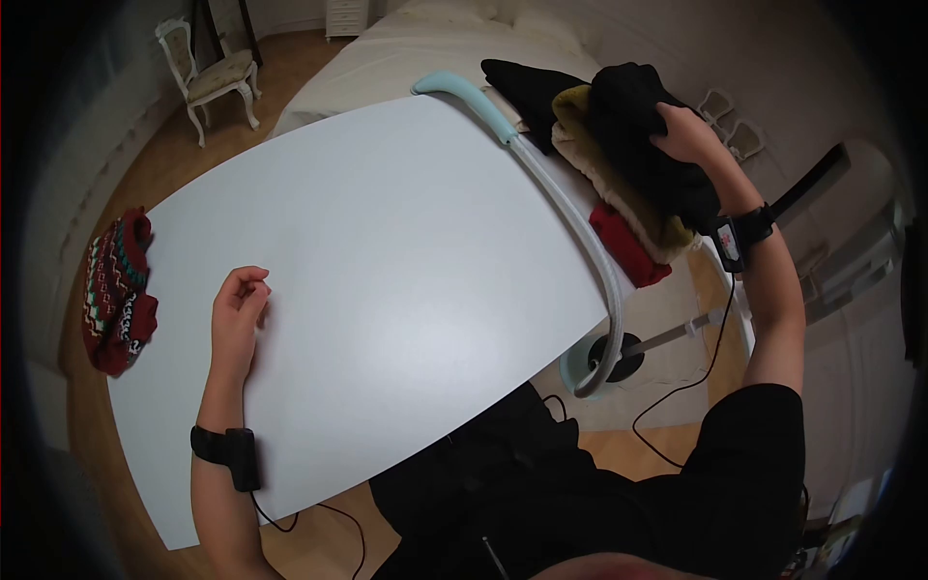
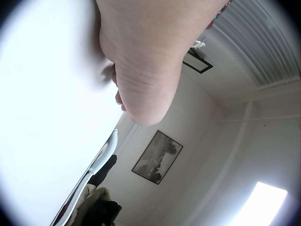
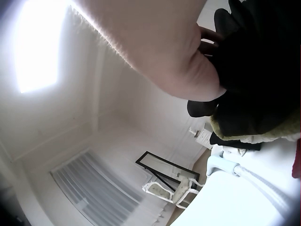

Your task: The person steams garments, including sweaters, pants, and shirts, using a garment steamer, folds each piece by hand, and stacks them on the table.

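At the right of the head view, my right hand [image 1: 689, 133] grips a black garment [image 1: 633, 101] on top of a pile of clothes; some of its fingers are hidden in the dark cloth. Beneath that garment lie an olive garment with a cream fleecy side [image 1: 583, 155] and a red cloth [image 1: 628, 249]. My left hand [image 1: 240, 302] is at the left part of the white table [image 1: 387, 261], fingers loosely curled and holding nothing. Nearest to it, a red patterned knit sweater [image 1: 118, 290] hangs over the table's left edge.
A grey hose [image 1: 570, 208] with a light blue handle [image 1: 469, 97] runs along the table's right edge down to a light blue base [image 1: 577, 367] on the floor. Beyond the table stand a bed [image 1: 387, 58] and a white chair [image 1: 208, 77]. Cables [image 1: 715, 358] trail from both wrist cameras.
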Available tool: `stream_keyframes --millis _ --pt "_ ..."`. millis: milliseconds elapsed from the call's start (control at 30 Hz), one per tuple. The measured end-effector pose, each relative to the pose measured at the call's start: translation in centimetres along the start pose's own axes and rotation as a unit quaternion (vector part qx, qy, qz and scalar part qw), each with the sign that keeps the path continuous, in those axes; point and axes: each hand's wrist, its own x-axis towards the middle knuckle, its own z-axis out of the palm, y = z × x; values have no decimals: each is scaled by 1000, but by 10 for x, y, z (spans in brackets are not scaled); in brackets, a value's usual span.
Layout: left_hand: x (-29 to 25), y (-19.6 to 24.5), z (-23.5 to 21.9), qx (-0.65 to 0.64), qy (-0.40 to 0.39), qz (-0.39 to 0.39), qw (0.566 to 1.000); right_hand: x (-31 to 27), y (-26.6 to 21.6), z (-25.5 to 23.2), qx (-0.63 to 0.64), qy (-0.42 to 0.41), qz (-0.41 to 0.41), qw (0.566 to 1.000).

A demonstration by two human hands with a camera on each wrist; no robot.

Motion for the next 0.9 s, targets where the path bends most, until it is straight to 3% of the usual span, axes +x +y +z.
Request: stream_keyframes --millis 100,200,300,400,567,700,800,900 --pt "0 2 1 -7 0 -3 1000 -6 -19 1 -39 -47 35 998" --pt "2 -3 -2 -17 -10 -8 1000 8 11 0 0 17 47 999" --pt "0 1 -2 -4 -13 -6 1000 16 28 -45 3 14 91 996" --pt "1 0 -1 -5 -8 -6 1000 34 84 -60 -41 85 106 990" --pt "2 -1 -2 -6 -8 3 1000 57 158 -86 -102 157 215 958" --pt "0 3 0 -10 -8 23 1000 59 168 -128 -123 207 298 924" --pt "1 1 -2 -23 -6 24 999 61 169 -160 -151 273 292 904" --pt "0 4 -1 -35 3 21 999 60 129 -190 -141 306 237 911"
